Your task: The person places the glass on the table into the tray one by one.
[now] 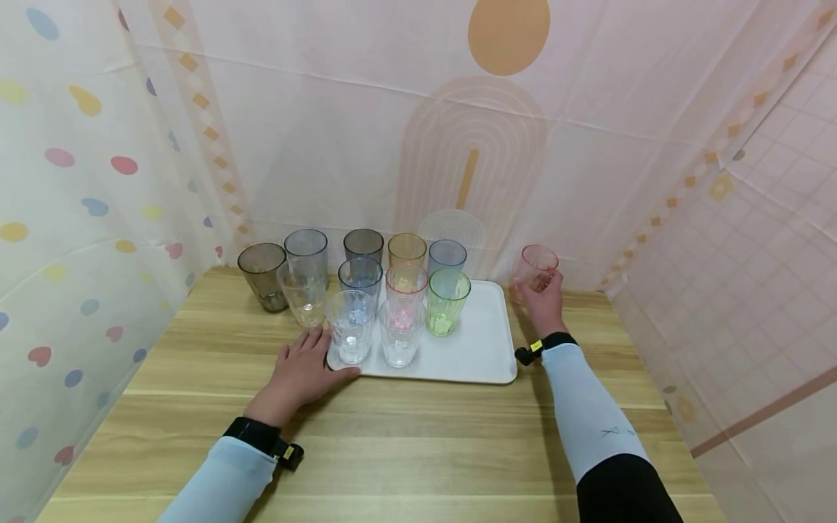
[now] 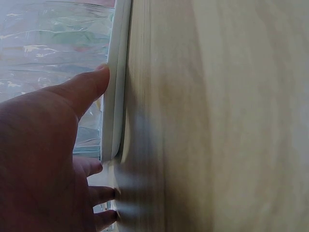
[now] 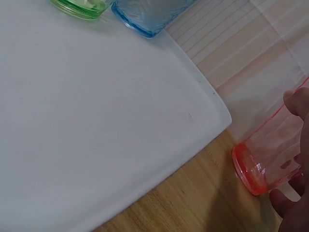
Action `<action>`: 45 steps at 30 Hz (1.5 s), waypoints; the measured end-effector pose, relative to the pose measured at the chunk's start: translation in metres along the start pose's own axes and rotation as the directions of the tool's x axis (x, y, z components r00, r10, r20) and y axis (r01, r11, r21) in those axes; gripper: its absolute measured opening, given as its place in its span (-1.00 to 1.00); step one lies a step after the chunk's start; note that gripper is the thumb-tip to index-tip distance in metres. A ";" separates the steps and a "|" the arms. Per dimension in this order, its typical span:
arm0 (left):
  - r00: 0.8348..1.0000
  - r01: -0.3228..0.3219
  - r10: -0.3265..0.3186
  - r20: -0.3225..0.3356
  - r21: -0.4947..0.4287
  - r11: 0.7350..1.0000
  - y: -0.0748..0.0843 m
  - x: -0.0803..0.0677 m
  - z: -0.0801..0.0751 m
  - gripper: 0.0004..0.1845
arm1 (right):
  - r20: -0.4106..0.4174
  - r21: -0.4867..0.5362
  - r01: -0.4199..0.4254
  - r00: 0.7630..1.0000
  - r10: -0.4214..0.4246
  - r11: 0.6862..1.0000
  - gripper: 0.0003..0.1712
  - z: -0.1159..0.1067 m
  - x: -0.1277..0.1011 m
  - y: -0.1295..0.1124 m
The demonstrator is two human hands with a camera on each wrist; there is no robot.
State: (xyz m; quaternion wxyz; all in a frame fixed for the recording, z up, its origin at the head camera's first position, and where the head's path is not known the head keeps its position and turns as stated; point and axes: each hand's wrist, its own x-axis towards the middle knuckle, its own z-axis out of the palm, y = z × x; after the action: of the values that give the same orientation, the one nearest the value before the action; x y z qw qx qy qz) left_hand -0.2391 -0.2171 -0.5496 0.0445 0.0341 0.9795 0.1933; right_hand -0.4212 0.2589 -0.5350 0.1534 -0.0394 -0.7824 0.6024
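My right hand (image 1: pixel 544 299) grips a red-tinted glass (image 3: pixel 270 154) just right of the white tray (image 1: pixel 480 349). Whether its base touches the table cannot be told. At the tray's front left corner, my left hand (image 1: pixel 302 372) rests with its thumb (image 2: pixel 91 87) along the front rim and the other fingers past the corner. On the tray stand several tumblers, among them a green glass (image 1: pixel 447 301), a blue glass (image 3: pixel 145 17), an amber glass (image 1: pixel 407 245), a red-rimmed glass (image 1: pixel 406 280) and two clear glasses, one (image 1: pixel 351 334) nearest my left hand.
Left of the tray, on the wooden table (image 1: pixel 431 450), stand a dark brown glass (image 1: pixel 263 276), a grey-blue glass (image 1: pixel 306 243) and a clear glass (image 1: pixel 304 294). A patterned curtain (image 1: pixel 327 145) hangs behind the table and along both sides.
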 end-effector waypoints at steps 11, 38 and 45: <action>1.000 -0.001 0.001 0.010 -0.009 1.000 0.002 0.000 0.000 0.31 | 0.046 -0.020 0.009 0.999 -0.008 1.000 -0.12 -0.012 -0.007 -0.010; 1.000 -0.009 0.009 0.003 -0.010 1.000 0.001 0.001 0.000 0.31 | 0.246 0.022 0.068 0.967 -0.071 0.997 -0.11 -0.027 -0.114 -0.047; 1.000 -0.001 0.002 0.014 -0.016 1.000 0.002 0.001 -0.001 0.30 | 0.303 0.006 0.057 0.951 -0.056 0.998 -0.10 -0.017 -0.146 -0.053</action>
State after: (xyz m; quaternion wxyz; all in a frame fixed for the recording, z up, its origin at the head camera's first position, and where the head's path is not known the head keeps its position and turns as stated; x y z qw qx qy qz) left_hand -0.2399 -0.2152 -0.5474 0.0515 0.0359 0.9776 0.2007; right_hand -0.2715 0.2242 -0.5087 0.0486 0.0755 -0.7982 0.5956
